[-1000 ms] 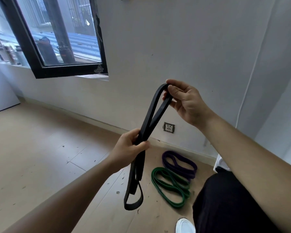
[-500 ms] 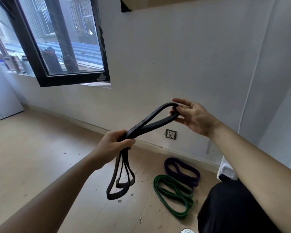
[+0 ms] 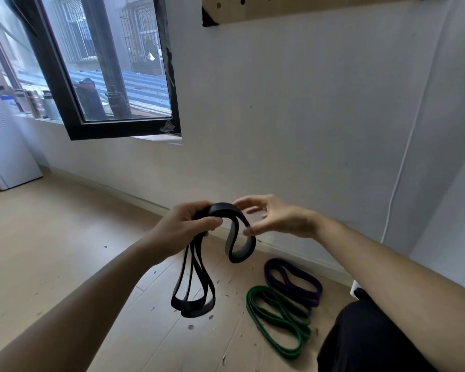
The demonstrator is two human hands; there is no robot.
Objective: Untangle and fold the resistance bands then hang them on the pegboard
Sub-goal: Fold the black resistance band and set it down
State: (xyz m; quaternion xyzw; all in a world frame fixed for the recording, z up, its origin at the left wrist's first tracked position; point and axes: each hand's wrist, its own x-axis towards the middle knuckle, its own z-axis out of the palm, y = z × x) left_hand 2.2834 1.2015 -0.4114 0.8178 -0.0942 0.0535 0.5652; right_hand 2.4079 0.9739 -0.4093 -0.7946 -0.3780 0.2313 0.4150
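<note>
Above floor (image 3: pixel 51 251), black band (image 3: pixel 223 210) arches from left hand (image 3: pixel 183 226) grip.

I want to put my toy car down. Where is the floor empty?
The floor is bare on the left, between the wall under the window and the arms. It is crowded on the right, where the green band and purple band lie by the wall.

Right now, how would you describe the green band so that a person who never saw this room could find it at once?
Start at the white wall under the wooden pegboard and look down to the light wood floor. Two coiled bands lie there side by side. The green band is the one nearer the person, in front of the purple band, while the black band hangs from the left hand.
</note>
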